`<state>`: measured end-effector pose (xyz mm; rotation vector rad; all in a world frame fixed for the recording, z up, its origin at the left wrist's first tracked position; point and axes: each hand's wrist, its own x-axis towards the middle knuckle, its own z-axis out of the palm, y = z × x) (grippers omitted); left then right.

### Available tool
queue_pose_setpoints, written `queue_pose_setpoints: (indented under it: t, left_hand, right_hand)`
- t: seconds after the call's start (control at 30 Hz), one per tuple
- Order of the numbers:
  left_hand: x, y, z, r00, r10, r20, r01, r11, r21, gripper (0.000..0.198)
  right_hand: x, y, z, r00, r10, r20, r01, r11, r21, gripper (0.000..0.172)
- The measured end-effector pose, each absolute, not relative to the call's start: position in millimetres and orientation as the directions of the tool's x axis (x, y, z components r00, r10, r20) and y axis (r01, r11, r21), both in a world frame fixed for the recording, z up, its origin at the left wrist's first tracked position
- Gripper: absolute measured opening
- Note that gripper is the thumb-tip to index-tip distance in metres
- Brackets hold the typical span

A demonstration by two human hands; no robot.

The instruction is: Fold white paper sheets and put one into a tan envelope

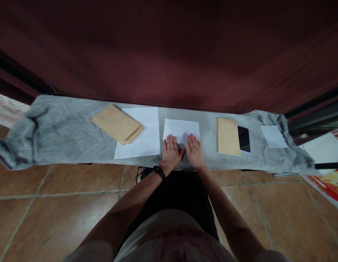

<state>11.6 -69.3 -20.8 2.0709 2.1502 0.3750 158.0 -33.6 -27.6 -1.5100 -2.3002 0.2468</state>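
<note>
A white sheet of paper (181,125) lies crosswise on the grey cloth in front of me. On its near left part rests my left hand (171,151), palm down with the fingers stretched out. My right hand (194,151) lies flat on the near right part, fingers also extended. The thumbs point toward each other with a small gap between the hands. To the left, a pile of brown envelopes (115,123) overlaps larger white paper (149,134). Brown envelopes (228,136) also lie to the right, beside a dark phone (243,139).
The grey cloth (65,131) covers a long, narrow surface against a dark red panel (169,83). Another white sheet (274,136) lies at the right, near the bunched cloth. Tiled floor (76,211) shows below the front edge.
</note>
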Motion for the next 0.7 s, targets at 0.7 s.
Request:
queue_pose_setpoints:
  t: [0.7]
  left_hand:
    - [4,-70,-29,-0.139,0.968,0.210,0.951,0.071,0.302,0.066]
  right_hand:
    - [176,-37,-39,-0.327,0.917,0.230,0.884,0.383,-0.269,0.061]
